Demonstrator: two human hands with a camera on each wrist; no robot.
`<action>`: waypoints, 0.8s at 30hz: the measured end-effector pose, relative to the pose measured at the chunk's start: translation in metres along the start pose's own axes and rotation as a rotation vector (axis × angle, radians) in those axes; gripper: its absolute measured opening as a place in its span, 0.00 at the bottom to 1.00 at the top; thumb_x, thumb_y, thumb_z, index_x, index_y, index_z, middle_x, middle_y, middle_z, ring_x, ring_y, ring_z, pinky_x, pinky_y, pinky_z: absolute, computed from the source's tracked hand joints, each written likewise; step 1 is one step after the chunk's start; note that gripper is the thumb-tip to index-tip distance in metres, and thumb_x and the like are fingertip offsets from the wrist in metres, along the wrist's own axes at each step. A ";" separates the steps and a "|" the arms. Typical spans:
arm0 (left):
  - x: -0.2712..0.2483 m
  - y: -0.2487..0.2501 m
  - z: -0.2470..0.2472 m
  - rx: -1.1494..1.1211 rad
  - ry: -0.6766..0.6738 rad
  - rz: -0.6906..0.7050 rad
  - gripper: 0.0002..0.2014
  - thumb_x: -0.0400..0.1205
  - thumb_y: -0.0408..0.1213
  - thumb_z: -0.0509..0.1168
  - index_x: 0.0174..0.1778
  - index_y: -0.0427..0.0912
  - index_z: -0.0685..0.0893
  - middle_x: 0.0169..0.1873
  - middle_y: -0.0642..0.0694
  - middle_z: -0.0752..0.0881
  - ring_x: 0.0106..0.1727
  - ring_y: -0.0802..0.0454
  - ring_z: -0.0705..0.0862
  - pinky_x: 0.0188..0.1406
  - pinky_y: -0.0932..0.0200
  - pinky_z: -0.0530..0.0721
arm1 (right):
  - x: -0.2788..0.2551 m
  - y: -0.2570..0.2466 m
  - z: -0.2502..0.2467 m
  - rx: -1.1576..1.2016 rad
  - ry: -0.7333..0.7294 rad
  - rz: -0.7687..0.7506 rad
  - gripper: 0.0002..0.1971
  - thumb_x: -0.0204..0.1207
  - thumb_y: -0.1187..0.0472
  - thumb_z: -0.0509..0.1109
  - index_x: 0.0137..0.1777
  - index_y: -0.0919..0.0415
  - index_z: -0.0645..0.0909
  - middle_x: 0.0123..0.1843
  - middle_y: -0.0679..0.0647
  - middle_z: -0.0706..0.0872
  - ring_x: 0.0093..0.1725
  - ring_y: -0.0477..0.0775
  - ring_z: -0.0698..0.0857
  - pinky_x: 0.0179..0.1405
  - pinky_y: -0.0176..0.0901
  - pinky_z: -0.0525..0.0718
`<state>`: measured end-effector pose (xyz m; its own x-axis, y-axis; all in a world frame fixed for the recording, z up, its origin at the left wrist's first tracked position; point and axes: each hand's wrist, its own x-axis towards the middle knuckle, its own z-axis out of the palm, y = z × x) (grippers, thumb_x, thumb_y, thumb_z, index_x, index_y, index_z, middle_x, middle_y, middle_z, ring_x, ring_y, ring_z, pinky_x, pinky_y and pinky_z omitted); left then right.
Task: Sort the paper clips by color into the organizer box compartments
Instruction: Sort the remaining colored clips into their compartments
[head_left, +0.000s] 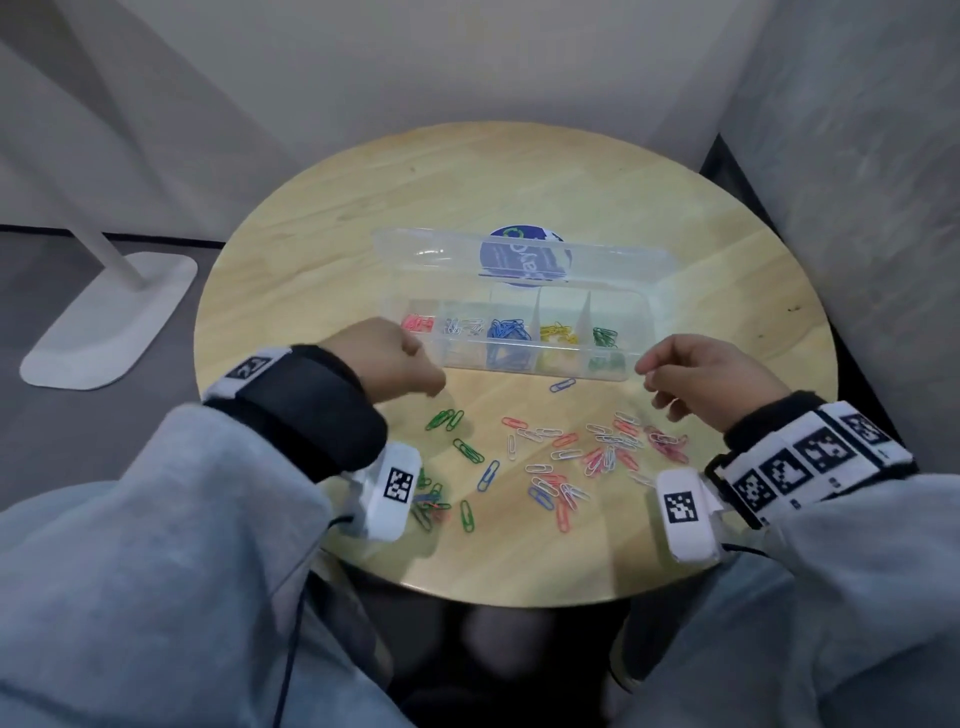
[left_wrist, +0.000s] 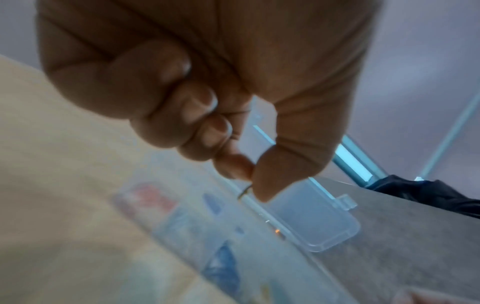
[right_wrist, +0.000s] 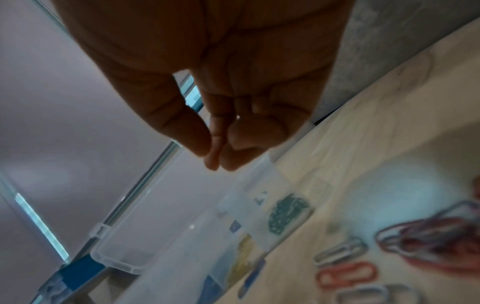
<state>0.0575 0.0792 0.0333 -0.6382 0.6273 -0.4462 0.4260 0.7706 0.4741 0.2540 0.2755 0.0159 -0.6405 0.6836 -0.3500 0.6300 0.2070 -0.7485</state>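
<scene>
A clear organizer box (head_left: 519, 366) stands open on the round wooden table (head_left: 363, 208), its lid (head_left: 431, 254) tipped back. Its compartments hold red (head_left: 418, 323), white (head_left: 462, 326), blue (head_left: 506, 330), yellow (head_left: 558, 332) and green clips (head_left: 605, 336). My left hand (head_left: 395, 364) hovers by the box's front left corner. In the left wrist view the left hand (left_wrist: 253, 179) pinches a thin clip (left_wrist: 244, 192) between thumb and forefinger; its colour is unclear. My right hand (head_left: 691, 374) hovers at the front right corner. In the right wrist view the right hand (right_wrist: 215, 152) has its fingertips pressed together, with nothing visible between them.
Loose clips lie between my wrists: green ones (head_left: 447, 420) on the left, a red and white pile (head_left: 587, 452) on the right, and a blue one (head_left: 562, 385) by the box front. A white stand base (head_left: 104, 322) sits on the floor at left. A grey wall (head_left: 857, 208) borders the table on the right.
</scene>
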 end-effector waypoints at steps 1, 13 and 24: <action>0.003 0.013 -0.001 -0.014 0.036 0.040 0.07 0.73 0.40 0.71 0.33 0.42 0.82 0.26 0.47 0.75 0.29 0.50 0.71 0.32 0.62 0.69 | 0.002 0.004 0.001 -0.060 -0.032 0.037 0.10 0.77 0.70 0.63 0.38 0.57 0.79 0.31 0.54 0.81 0.29 0.51 0.78 0.32 0.41 0.78; 0.061 0.125 0.037 0.004 0.197 0.193 0.01 0.75 0.38 0.67 0.38 0.48 0.81 0.36 0.50 0.81 0.40 0.48 0.79 0.35 0.63 0.75 | 0.025 0.032 -0.002 -0.352 -0.151 0.145 0.07 0.72 0.66 0.66 0.40 0.52 0.77 0.36 0.50 0.83 0.33 0.50 0.83 0.31 0.37 0.81; 0.041 0.103 0.054 -0.148 0.218 0.281 0.03 0.77 0.40 0.68 0.44 0.51 0.82 0.36 0.55 0.81 0.39 0.54 0.80 0.42 0.62 0.77 | 0.027 0.038 -0.025 -0.525 -0.157 0.097 0.08 0.73 0.66 0.66 0.48 0.52 0.77 0.39 0.46 0.78 0.38 0.48 0.79 0.28 0.36 0.73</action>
<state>0.1099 0.1904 0.0232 -0.6378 0.7609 -0.1192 0.5168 0.5375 0.6663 0.2717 0.3193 -0.0073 -0.6007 0.6131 -0.5131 0.7982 0.4967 -0.3410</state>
